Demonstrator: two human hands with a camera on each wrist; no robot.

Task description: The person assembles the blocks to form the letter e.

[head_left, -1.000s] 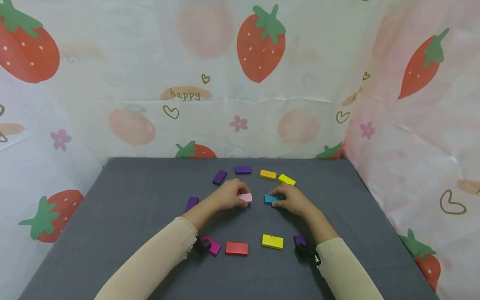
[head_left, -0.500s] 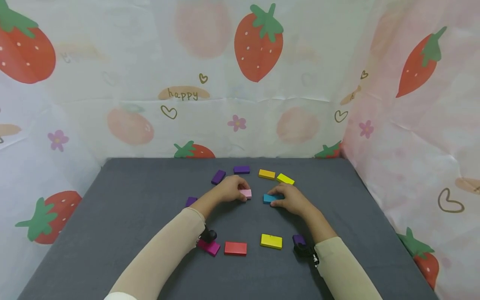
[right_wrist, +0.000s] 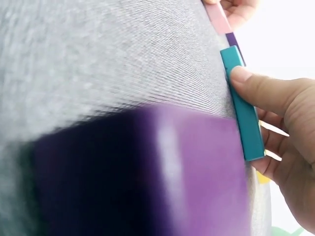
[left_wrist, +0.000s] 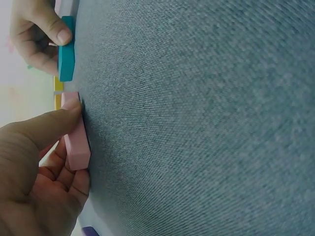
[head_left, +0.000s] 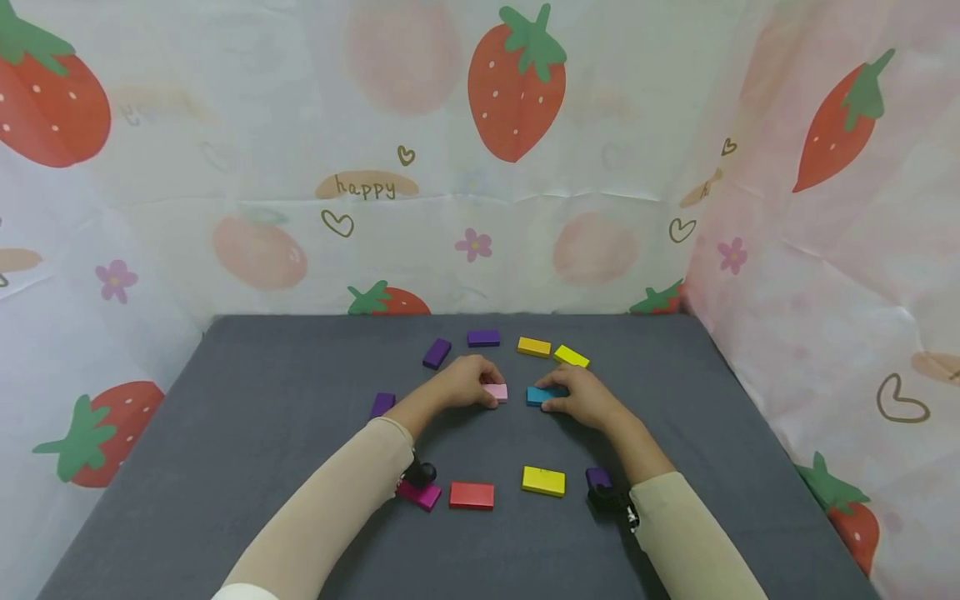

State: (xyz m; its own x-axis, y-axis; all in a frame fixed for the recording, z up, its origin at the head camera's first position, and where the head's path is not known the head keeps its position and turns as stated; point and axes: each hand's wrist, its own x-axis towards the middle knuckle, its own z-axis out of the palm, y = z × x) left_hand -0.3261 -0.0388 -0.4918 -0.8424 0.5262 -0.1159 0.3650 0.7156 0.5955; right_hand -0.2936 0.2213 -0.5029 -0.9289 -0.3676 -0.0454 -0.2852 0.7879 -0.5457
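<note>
A person works two-handed across a gray cloth (head_left: 247,467).
Nearest, a magenta block (head_left: 423,497), a red block (head_left: 472,496) and a yellow block (head_left: 543,481) lie in a loose row. Beyond them, mid-cloth, the left hand (head_left: 467,382) pinches a pink block (left_wrist: 77,146) and the right hand (head_left: 581,397) pinches a blue block (right_wrist: 247,120), the two ends facing across a gap. Farther back lie an amber block (head_left: 534,347) and a dark purple block (head_left: 483,338), before a strawberry-print backdrop (head_left: 420,133).
</note>
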